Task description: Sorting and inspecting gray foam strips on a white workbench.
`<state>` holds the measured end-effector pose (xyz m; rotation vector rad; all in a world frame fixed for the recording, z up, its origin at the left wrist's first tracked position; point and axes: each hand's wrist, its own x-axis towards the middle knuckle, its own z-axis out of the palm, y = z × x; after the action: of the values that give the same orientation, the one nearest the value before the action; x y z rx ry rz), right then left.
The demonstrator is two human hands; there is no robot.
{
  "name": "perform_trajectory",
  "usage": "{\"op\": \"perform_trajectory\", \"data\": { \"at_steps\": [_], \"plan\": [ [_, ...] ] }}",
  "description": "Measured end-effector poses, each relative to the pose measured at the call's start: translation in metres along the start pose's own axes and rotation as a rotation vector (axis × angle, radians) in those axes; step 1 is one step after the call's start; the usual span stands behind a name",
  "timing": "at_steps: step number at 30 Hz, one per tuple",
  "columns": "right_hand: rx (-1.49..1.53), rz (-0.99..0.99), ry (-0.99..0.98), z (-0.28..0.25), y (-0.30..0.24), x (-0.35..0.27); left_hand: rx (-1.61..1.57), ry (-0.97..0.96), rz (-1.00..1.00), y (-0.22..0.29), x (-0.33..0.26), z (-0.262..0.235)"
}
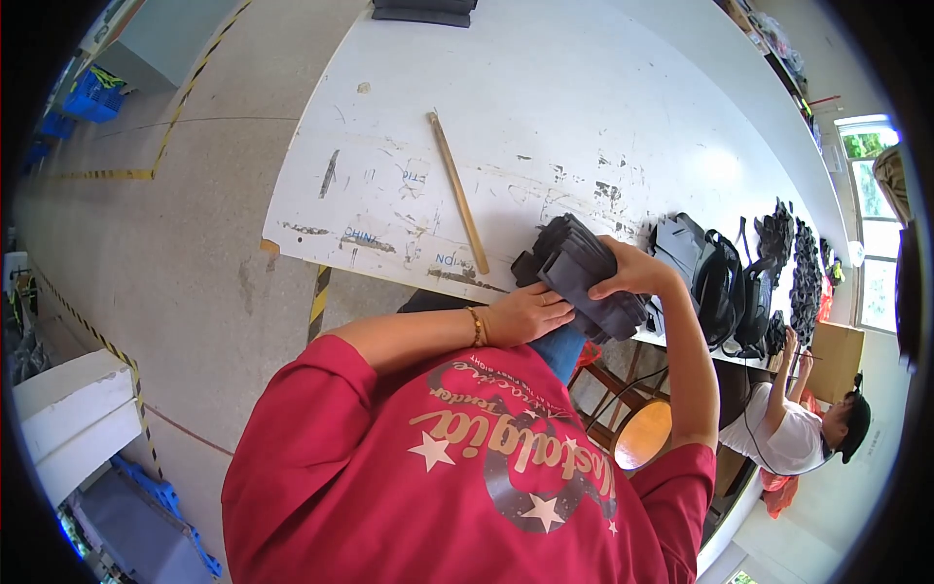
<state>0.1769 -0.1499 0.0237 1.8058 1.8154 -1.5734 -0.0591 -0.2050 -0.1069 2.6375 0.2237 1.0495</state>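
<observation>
A thick bundle of dark grey folded fabric pieces is at the near edge of the white table, tilted, with part of it over the edge. My right hand grips it from the right, the thumb across its upper face and the other fingers partly hidden behind it. Against its near left side my left hand is closed, with the fingers at the lower edge of the pieces. A flat wooden stick lies on the table to the left of the bundle.
Grey fabric pieces and black bags lie along the table to the right. A co-worker in a white shirt sits beyond them. A round wooden stool stands below the edge. More dark folded fabric is at the far end.
</observation>
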Motion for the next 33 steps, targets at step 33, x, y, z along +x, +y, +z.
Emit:
{"op": "perform_trajectory", "data": {
  "at_steps": [33],
  "plan": [
    [-0.467, -0.073, 0.33, 0.1, -0.013, -0.047, -0.308, -0.69, -0.298, -0.032, 0.057, -0.06]
  ]
}}
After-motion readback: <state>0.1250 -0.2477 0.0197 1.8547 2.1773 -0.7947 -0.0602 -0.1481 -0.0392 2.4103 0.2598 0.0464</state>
